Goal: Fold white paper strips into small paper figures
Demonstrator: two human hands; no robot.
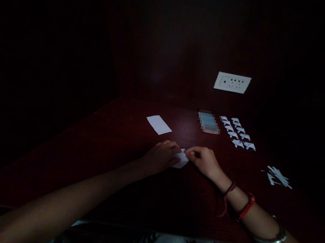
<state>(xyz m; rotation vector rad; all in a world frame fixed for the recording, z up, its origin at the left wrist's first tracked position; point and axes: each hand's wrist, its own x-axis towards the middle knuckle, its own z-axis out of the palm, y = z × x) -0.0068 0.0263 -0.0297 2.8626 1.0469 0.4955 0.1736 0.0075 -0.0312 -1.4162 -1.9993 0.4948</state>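
A small folded piece of white paper (pixel 181 161) lies on the dark red table between my hands. My left hand (pixel 163 155) rests on its left side, with fingers and thumb closed on the paper. At its upper right edge, the fingertips of my right hand (pixel 204 159) pinch the paper. A flat white sheet of paper (pixel 159 124) lies just beyond my left hand. Farther right, folded white paper pieces (pixel 238 143) are laid out in two rows.
A phone-like object (pixel 209 122), blurred by pixelation, lies beyond my right hand. A loose pile of white paper strips (pixel 279 177) is at the right of the table (pixel 105 161). A white socket panel (pixel 232 83) is on the dark wall behind.
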